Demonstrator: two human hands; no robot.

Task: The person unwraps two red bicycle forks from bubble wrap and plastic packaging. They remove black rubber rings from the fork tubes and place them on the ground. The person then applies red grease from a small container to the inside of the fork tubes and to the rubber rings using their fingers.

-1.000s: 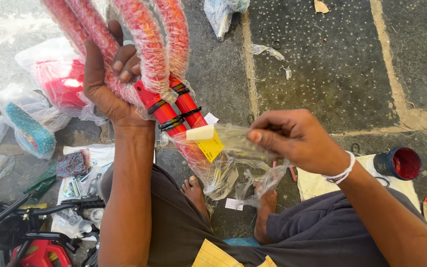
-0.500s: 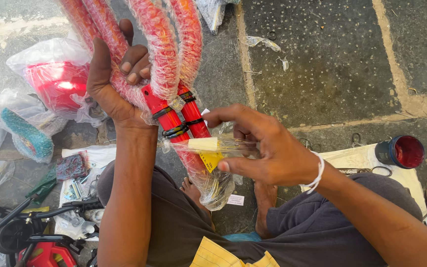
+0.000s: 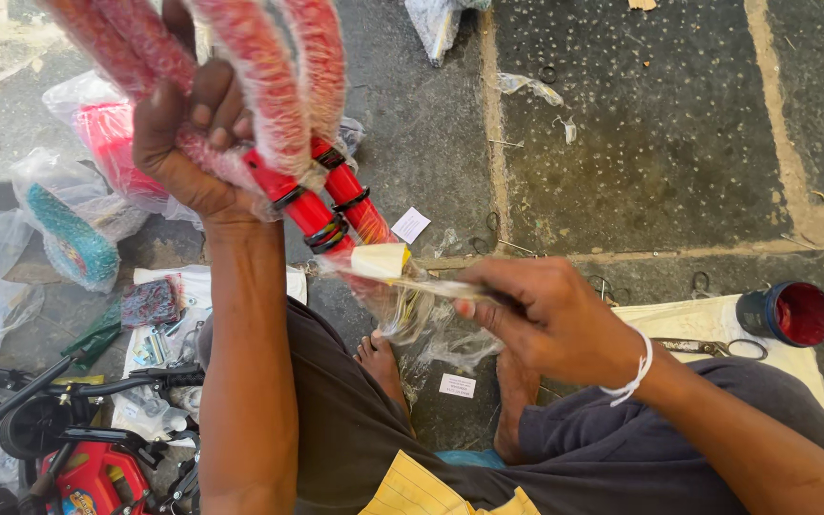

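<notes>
my left hand (image 3: 188, 143) is closed around a bunch of red net-wrapped rods (image 3: 269, 105), held up over my lap. my right hand (image 3: 550, 319) pinches the clear plastic wrapper (image 3: 422, 315) at their lower ends, by a pale yellow tag (image 3: 381, 259). beyond my right wrist a dark cup with a red inside (image 3: 789, 313) stands on a pale sheet. bagged toys (image 3: 73, 234) lie left on the stone floor (image 3: 641, 143).

bare arms, white thread wristband (image 3: 629, 367), dark trousers (image 3: 622, 448)
</notes>
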